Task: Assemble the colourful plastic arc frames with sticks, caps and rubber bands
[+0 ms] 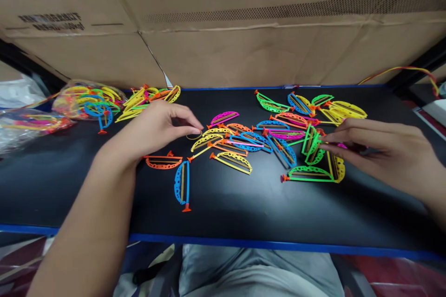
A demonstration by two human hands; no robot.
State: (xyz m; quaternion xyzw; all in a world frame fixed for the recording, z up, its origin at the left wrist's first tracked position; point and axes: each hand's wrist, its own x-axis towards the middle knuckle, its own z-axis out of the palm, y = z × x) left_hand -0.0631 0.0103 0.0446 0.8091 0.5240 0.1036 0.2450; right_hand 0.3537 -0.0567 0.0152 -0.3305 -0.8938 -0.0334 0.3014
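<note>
Several small toy bows in bright plastic, with orange suction-cup darts, lie across the black table. My left hand is pinched at the left end of the middle pile, on a thin yellowish rubber band. At the right, my right hand has its fingertips closed on a green bow. Just below that hand lie another green bow and a yellow bow. Nearer the front edge, a blue bow rests beside an orange bow.
Clear plastic bags of bows stand at the back left, next to a loose yellow pile. A cardboard sheet rises behind the table. The table's blue front edge runs above the person's lap.
</note>
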